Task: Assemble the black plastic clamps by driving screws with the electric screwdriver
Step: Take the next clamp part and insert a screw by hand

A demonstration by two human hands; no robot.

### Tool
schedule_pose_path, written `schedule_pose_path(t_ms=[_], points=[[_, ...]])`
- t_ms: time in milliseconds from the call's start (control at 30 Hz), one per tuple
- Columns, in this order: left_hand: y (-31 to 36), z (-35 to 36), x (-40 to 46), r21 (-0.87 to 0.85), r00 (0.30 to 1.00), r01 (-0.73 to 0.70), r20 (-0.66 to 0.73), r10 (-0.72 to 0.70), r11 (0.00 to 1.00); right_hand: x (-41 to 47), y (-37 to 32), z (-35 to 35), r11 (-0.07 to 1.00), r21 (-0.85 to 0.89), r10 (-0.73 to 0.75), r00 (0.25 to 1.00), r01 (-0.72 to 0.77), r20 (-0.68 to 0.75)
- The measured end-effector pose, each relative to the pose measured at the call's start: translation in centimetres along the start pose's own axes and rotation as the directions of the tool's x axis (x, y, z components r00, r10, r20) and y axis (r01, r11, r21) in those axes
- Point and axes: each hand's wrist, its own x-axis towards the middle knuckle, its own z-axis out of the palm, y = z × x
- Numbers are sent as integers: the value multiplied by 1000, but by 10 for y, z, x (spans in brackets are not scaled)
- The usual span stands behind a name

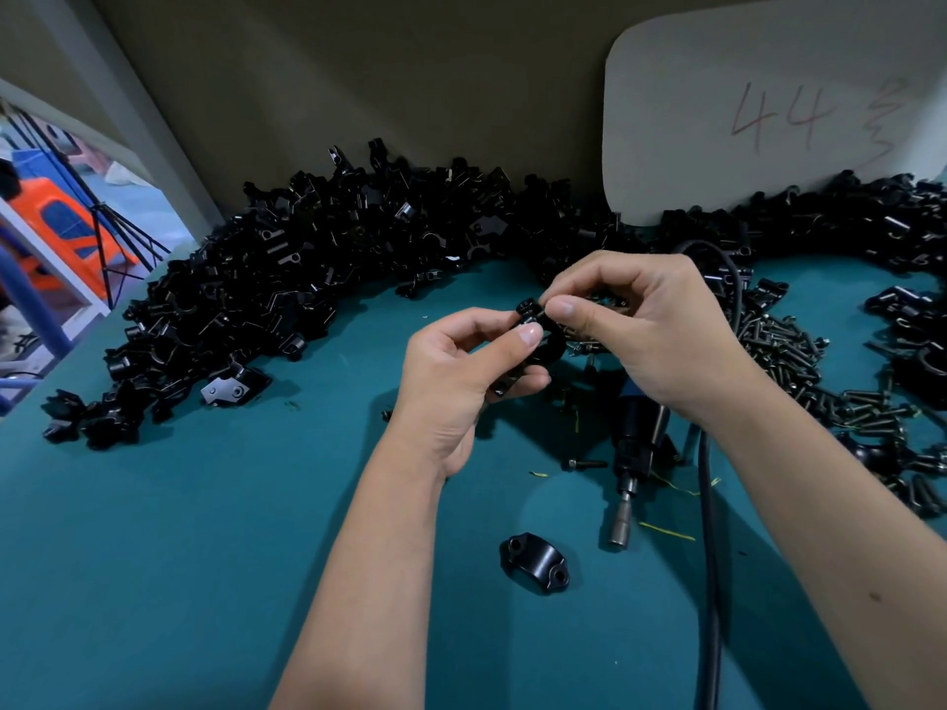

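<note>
My left hand grips a black plastic clamp above the teal table, thumb on its top. My right hand pinches a small dark screw at the clamp's upper ear, thumb and forefinger closed on it. The electric screwdriver lies on the table below my right hand, its bit pointing toward me, with its black cable running to the near edge. A single black clamp half lies on the table in front of my forearms.
A big heap of black clamp parts curves along the back and left of the teal table. Loose black screws are spread at the right. A white card marked 44 leans on the back wall.
</note>
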Motion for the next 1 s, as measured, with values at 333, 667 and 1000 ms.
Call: schedule_pose_path(t_ms=[333, 667, 1000], points=[[-3, 0, -1, 104, 999, -39, 35, 36, 994, -2, -14, 23, 932, -358, 46, 998, -55, -34], [2, -2, -2, 47, 999, -4, 50, 1, 999, -1, -13, 16, 955, -298, 58, 980, 2, 191], [3, -4, -1, 42, 997, -40, 67, 37, 998, -2, -21, 16, 967, -247, 91, 987, -56, 135]])
